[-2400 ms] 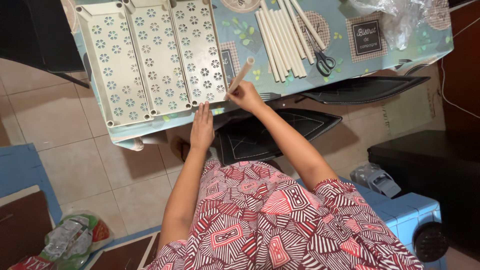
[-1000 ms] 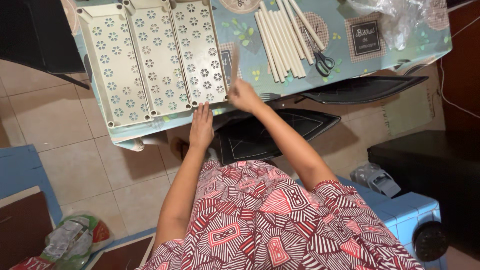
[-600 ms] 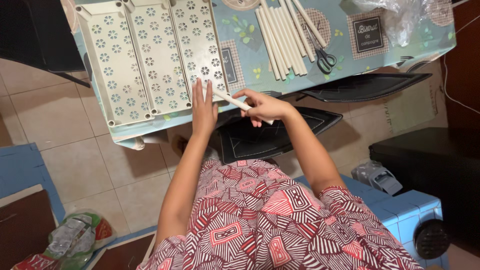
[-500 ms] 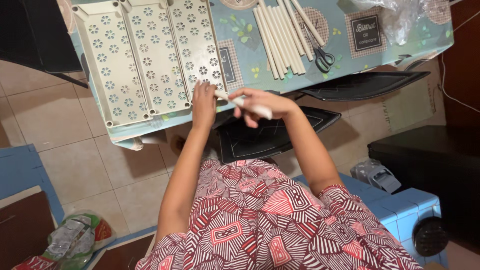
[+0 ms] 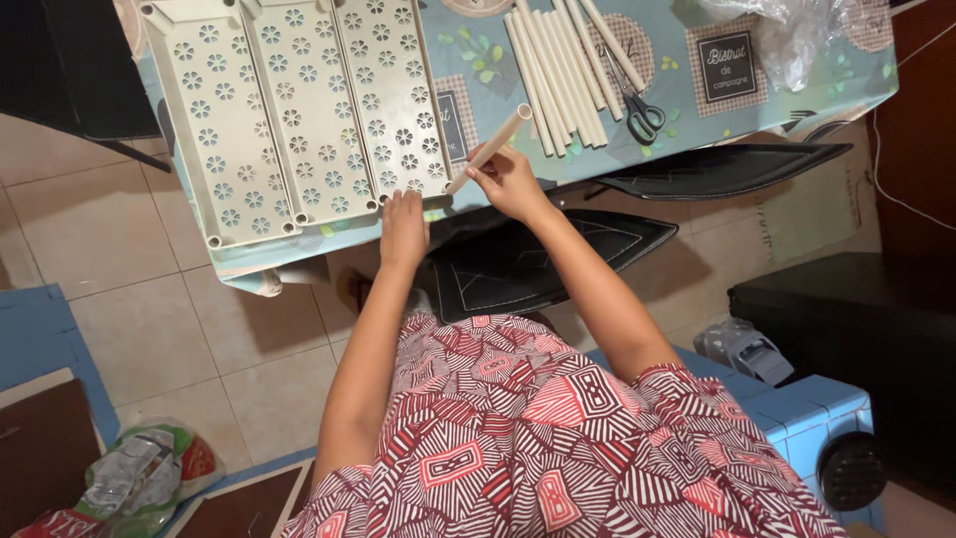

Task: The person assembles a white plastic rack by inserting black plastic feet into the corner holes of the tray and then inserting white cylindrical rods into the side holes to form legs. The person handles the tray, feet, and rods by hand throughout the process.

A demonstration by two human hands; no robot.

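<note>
My right hand [image 5: 506, 181] grips a cream plastic tube [image 5: 490, 147] near its lower end, holding it slanted at the near right corner of the cream perforated shelf panels [image 5: 299, 110]. Flat on the near edge of those panels rests my left hand [image 5: 403, 217], fingers together and pressing down. Three long panels with flower-shaped cutouts lie side by side on the table. A bundle of several more cream tubes [image 5: 553, 65] lies to the right of the panels.
The table has a light blue patterned cloth [image 5: 697, 110]. Scissors [image 5: 642, 118] lie by the tubes, and a clear plastic bag [image 5: 787, 35] sits at the far right. Black shelf trays [image 5: 538, 264] lean under the table. A blue stool [image 5: 797, 418] stands at right.
My right hand drew the tube down toward my lap, then raised it again to the near right corner of the panels. My left hand stayed on the panel edge.
</note>
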